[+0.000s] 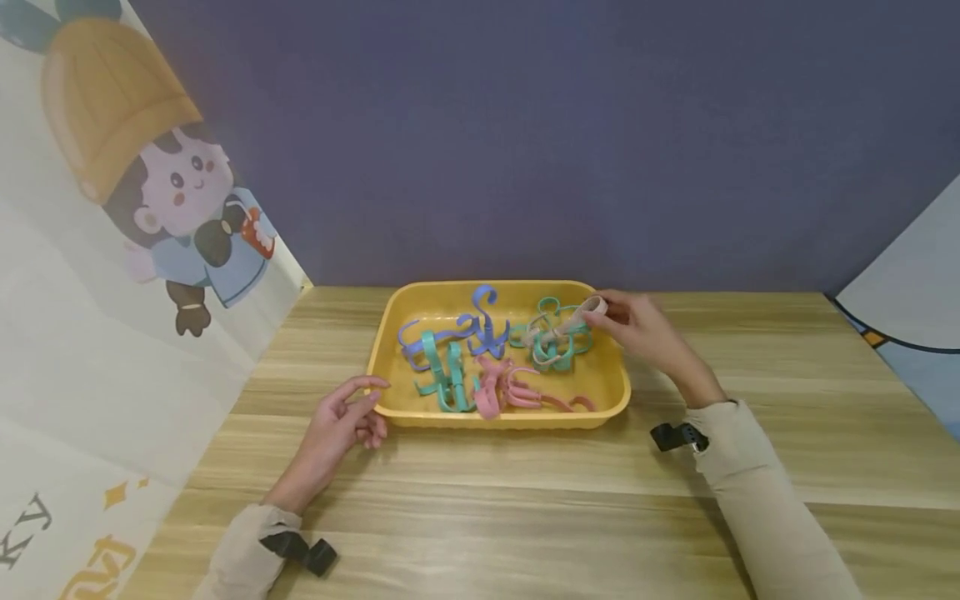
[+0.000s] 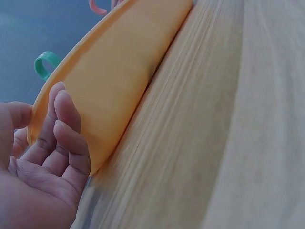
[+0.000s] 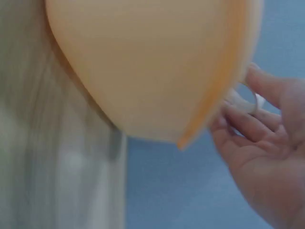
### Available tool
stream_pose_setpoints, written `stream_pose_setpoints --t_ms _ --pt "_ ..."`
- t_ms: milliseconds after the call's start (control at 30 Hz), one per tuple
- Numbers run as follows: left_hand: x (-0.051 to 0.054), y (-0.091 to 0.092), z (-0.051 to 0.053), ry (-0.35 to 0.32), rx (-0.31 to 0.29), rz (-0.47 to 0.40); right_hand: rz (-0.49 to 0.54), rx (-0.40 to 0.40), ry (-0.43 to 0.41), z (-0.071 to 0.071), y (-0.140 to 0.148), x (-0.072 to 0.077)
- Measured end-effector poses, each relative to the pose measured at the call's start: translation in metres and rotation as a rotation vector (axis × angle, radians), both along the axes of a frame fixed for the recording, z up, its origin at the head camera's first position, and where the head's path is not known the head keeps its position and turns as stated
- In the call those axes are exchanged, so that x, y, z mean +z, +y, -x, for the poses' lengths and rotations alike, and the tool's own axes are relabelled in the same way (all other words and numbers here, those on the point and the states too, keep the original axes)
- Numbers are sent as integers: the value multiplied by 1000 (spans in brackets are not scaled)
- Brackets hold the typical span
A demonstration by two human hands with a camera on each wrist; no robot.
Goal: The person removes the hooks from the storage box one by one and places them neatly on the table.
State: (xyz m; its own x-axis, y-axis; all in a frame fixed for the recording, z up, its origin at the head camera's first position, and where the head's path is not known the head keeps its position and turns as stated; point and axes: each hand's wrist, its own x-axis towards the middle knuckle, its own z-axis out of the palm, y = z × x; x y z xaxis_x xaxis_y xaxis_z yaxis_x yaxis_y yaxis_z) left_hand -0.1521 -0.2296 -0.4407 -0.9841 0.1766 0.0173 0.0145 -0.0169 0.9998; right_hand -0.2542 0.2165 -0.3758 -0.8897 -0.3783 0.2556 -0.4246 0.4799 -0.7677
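A shallow yellow tray (image 1: 498,421) stands on the wooden table with several plastic multi-prong hooks in it. At its left front corner my left hand (image 1: 341,425) holds the rim, the lower fingers bent outside the wall (image 2: 109,81). My right hand (image 1: 637,333) pinches the loop end of a beige hook (image 1: 588,312) above the right side; its other end lies over green hooks (image 1: 555,354). Purple hooks (image 1: 487,329) lie at the back left, more green hooks (image 1: 450,383) at the front left, and pink hooks (image 1: 502,387) at the front middle.
The wooden table (image 1: 510,517) extends to both sides and in front of the tray. A dark blue panel (image 1: 540,150) rises just behind it. On the left, a white wall (image 1: 90,350) carries a cartoon figure.
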Motion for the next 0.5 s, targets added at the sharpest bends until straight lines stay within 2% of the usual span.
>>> stream_pose_setpoints --t_ms 100,367,433,500 --pt "-1 0 -1 3 -3 -2 91 -18 -18 2 -6 -7" --pt "-2 1 0 13 -5 -4 441 91 -223 5 8 -13" --pt "-2 1 0 14 -3 -3 466 78 -221 7 10 -12" --pt "-2 1 0 15 -2 -2 379 3 -162 8 10 -11"
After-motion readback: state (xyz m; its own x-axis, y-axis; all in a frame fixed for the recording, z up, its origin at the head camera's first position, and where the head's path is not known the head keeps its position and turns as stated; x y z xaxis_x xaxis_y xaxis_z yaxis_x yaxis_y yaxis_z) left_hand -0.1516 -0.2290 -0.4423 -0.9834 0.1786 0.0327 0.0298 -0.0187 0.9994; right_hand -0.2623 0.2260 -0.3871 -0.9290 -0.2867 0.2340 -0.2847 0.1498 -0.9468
